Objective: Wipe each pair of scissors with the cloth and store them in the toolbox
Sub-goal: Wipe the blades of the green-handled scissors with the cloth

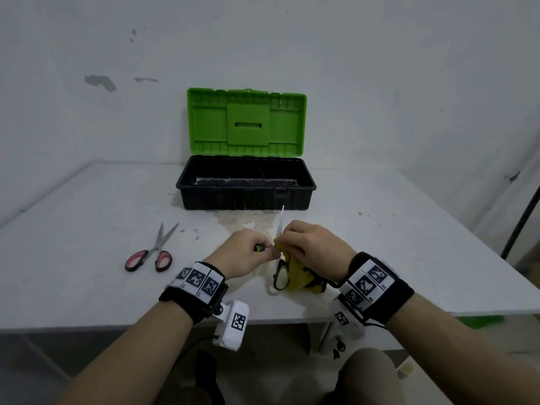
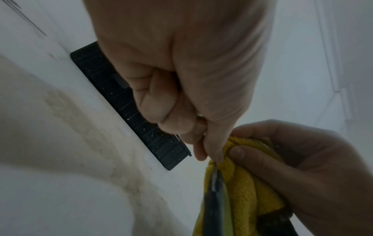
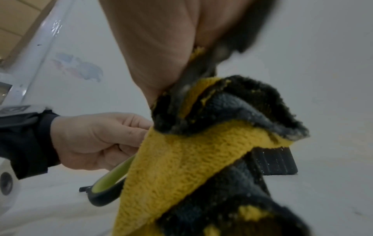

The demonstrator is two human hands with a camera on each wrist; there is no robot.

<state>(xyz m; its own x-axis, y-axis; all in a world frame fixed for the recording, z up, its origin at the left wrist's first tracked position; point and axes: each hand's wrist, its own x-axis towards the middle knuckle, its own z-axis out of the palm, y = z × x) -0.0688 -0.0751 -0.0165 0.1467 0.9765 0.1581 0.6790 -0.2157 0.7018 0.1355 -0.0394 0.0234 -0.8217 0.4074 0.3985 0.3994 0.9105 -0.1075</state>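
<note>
A pair of black-and-green-handled scissors (image 1: 281, 276) is held just above the table in front of the toolbox (image 1: 245, 187), blade tip pointing toward it. My left hand (image 1: 251, 252) pinches the scissors (image 2: 216, 191) near the pivot. My right hand (image 1: 309, 247) grips a yellow-and-black cloth (image 1: 298, 273) folded round the blade's lower part. The cloth (image 3: 181, 159) hangs over one handle loop (image 3: 109, 180). A second pair of scissors with red handles (image 1: 152, 252) lies partly spread on the table to the left. The toolbox has a black base and its green lid (image 1: 247, 121) stands raised.
The white table (image 1: 87, 287) has a stained patch (image 1: 245, 222) between my hands and the toolbox. A white wall stands right behind the toolbox. A dark pole (image 1: 520, 223) leans at the far right, beyond the table's edge.
</note>
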